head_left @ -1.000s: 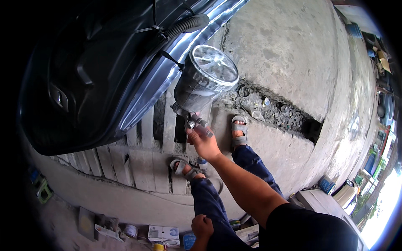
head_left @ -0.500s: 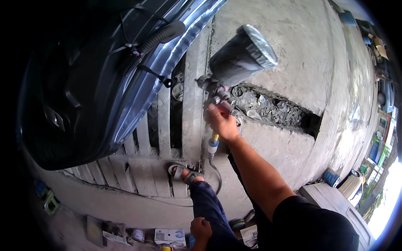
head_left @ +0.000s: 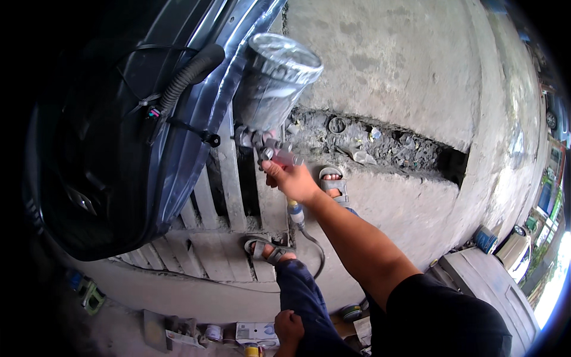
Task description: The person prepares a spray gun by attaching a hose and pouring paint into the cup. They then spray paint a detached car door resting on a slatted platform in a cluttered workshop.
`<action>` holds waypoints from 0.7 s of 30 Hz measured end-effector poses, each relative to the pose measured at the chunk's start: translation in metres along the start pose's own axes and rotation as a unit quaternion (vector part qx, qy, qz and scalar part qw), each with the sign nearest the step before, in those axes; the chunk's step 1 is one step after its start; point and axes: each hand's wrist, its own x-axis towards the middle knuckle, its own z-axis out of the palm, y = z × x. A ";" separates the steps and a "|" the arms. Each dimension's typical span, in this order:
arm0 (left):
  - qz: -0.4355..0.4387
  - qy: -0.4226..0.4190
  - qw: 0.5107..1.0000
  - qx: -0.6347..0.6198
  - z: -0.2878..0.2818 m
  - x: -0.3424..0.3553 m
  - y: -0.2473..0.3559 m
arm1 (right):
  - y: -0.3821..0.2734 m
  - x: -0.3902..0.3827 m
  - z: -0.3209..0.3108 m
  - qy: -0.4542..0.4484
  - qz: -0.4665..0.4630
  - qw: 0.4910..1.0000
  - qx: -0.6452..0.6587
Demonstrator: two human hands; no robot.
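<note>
My right hand [head_left: 289, 179] is wrapped round the handle of a spray gun [head_left: 269, 143], its thumb near the knobs at the back. On top of the gun sits a metallic grey cup [head_left: 276, 80], smeared with paint and partly blurred. A hose fitting [head_left: 295, 212] hangs below the grip, and a grey hose runs down from it. The cup overlaps the shiny blue-grey edge of a dark vehicle panel [head_left: 220, 95] in view; whether they touch I cannot tell. Low beside my thigh, my left hand [head_left: 289, 327] is curled closed, with nothing seen in it.
A corrugated rubber tube [head_left: 193, 74] and a black cable stick out from the panel. Slats with dark gaps [head_left: 229, 178] lie under it. A rubble-filled trench [head_left: 392, 143] cuts the concrete floor. Cans and boxes [head_left: 256, 333] line the lower edge; a grey cabinet [head_left: 485, 285] stands right.
My right hand has moved the spray gun left, toward the panel, and the cup now stands more upright. The view has shifted, and my right foot now shows. My left hand stays low.
</note>
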 end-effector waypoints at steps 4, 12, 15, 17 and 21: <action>-0.010 -0.014 1.000 0.005 -0.002 0.004 0.005 | -0.020 0.005 -0.012 0.074 -0.014 0.997 0.021; -0.021 -0.032 0.999 0.025 -0.009 0.010 0.009 | -0.017 -0.003 0.002 0.062 -0.038 0.997 0.014; -0.019 -0.028 0.999 0.029 -0.013 0.011 0.011 | -0.006 -0.006 0.011 -0.003 -0.016 1.000 0.001; -0.017 -0.023 0.999 0.024 -0.012 0.011 0.010 | 0.000 -0.002 0.013 -0.011 -0.011 1.000 -0.013; -0.017 -0.020 1.000 0.016 -0.012 0.011 0.007 | -0.008 0.006 0.013 0.021 -0.038 0.999 0.006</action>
